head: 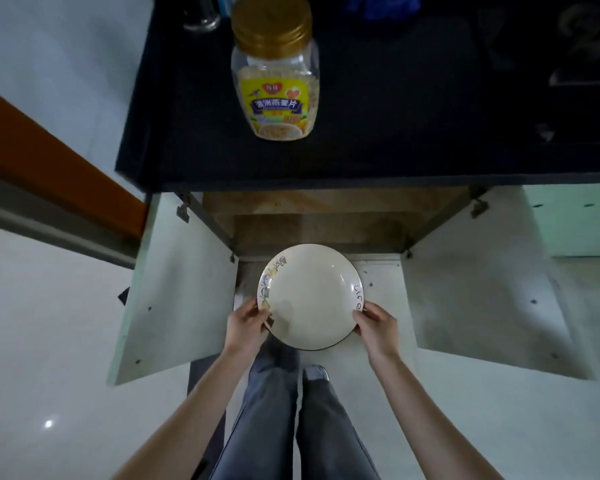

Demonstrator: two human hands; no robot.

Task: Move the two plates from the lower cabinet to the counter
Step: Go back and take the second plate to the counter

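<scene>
Both hands on one cream plate [309, 299] now: left hand [248, 329] with its grip pinched on the near-left rim, right hand [374, 327] with its grip clamped on the near-right rim. Held level in the air, in front of the open lower cabinet [309, 220], between its two swung-out doors and below the dark table [395, 133]. Up on that table, an oat jar [276, 69] with a gold lid, upright.

Home kitchen. Evidence: dark tabletop [378, 133] over a lower cabinet [319, 223] with both doors open; gold-lidded jar of oat flakes [278, 74] standing on it; glossy white tiled floor [49, 341]; ceramic plate [309, 296].
</scene>
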